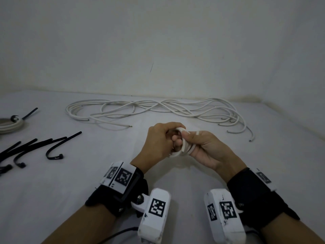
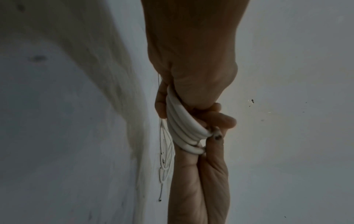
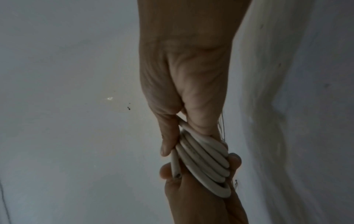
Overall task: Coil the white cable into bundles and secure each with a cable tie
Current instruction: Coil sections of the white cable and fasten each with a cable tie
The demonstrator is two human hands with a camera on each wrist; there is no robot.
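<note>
A small coil of white cable (image 1: 184,149) is held above the table between both hands. My left hand (image 1: 171,137) curls its fingers round the coil's left side. My right hand (image 1: 190,139) grips the right side, with the loops wound round its fingers. In the left wrist view the coil (image 2: 182,128) shows several turns and a cut end (image 2: 217,135) by a fingertip. In the right wrist view the coil (image 3: 205,160) sits under my right thumb, and a short free end (image 3: 175,166) sticks out. Several loose white cables (image 1: 158,108) lie at the back of the table.
Several black cable ties (image 1: 35,148) lie spread at the left. A finished white bundle (image 1: 10,125) with a black tie sits at the far left edge. White walls close the table at the back and right. The table (image 1: 88,173) is covered in white.
</note>
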